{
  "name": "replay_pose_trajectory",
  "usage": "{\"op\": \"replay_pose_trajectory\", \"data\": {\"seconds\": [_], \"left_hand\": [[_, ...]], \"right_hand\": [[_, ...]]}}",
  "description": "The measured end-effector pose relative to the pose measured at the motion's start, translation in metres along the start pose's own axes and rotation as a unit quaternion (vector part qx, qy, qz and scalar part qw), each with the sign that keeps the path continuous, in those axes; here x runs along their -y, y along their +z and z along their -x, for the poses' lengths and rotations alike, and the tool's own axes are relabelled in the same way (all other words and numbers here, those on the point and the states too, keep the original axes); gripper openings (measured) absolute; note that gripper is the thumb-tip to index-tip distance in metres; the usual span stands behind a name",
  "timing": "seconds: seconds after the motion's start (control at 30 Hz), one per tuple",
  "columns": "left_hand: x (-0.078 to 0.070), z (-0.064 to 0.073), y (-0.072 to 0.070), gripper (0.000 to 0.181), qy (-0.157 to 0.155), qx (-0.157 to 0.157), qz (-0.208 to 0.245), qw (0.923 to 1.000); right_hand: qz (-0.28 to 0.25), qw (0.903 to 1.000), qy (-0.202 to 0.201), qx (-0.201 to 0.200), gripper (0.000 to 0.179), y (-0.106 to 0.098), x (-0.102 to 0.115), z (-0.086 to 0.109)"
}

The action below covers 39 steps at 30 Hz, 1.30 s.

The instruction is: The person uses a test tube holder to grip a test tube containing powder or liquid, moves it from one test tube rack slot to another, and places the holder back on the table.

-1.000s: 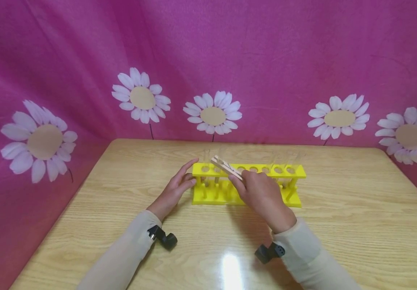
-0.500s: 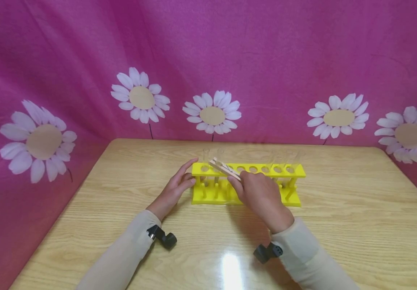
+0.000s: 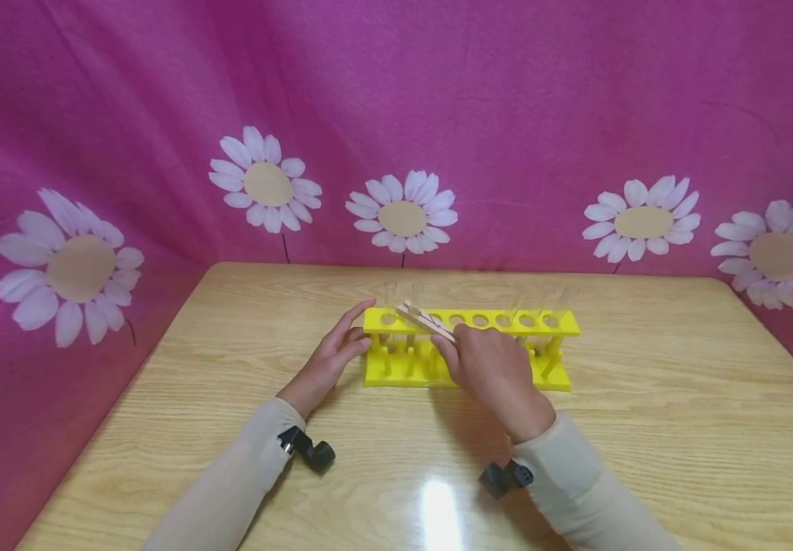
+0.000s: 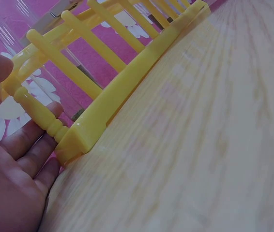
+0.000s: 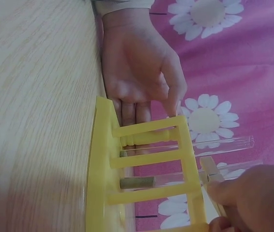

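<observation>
A yellow test tube rack (image 3: 377, 378) stands on the table, with clear glass tubes in several holes. My left hand (image 3: 324, 363) holds its left end, thumb at the top shelf and fingers behind the end post (image 4: 38, 111). In my right hand (image 3: 496, 371) is a wooden test tube holder (image 3: 426, 319), slanting over the top shelf. Its tip is at the upper part of the second tube (image 5: 165, 180) from the left, above the shelf. This tube has dark brownish matter (image 5: 137, 182) at its bottom. The leftmost tube (image 5: 234, 143) stands beside it.
More tubes (image 3: 556, 300) stand at the rack's right end. The wooden table (image 3: 679, 383) spreads on both sides. A pink cloth (image 3: 507, 115) with white daisies hangs behind it. Each sleeve carries a small black wrist camera (image 3: 317, 455).
The right hand and the test tube holder have shifted very slightly left and the holder's tip a little down. The left hand stays at the rack's end.
</observation>
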<state>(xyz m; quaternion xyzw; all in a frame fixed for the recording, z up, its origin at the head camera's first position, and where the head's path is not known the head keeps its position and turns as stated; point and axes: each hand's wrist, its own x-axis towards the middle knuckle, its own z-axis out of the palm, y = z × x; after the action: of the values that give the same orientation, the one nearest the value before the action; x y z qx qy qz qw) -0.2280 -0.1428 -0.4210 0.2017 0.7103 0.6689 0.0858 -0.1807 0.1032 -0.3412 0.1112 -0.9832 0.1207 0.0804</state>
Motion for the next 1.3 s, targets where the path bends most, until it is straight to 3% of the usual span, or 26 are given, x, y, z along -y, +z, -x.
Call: {"op": "replay_pose_trajectory", "data": {"seconds": [0.67,0.97,1.3], "left_hand": [[0.001,-0.002,0.0,0.055,-0.005,-0.001,0.006,1.0],[0.001,0.0,0.001,0.057,-0.011,-0.009,-0.004,0.9999],[0.002,0.0,0.0,0.054,-0.016,-0.007,-0.005,0.9998]], "right_hand": [[-0.016,0.9993,-0.032,-0.012,0.038,0.001,-0.007,-0.001],[-0.07,0.9973,-0.019,0.013,0.04,-0.002,-0.011,-0.004],[-0.133,0.9907,-0.025,-0.011,0.046,-0.003,-0.012,-0.005]]}}
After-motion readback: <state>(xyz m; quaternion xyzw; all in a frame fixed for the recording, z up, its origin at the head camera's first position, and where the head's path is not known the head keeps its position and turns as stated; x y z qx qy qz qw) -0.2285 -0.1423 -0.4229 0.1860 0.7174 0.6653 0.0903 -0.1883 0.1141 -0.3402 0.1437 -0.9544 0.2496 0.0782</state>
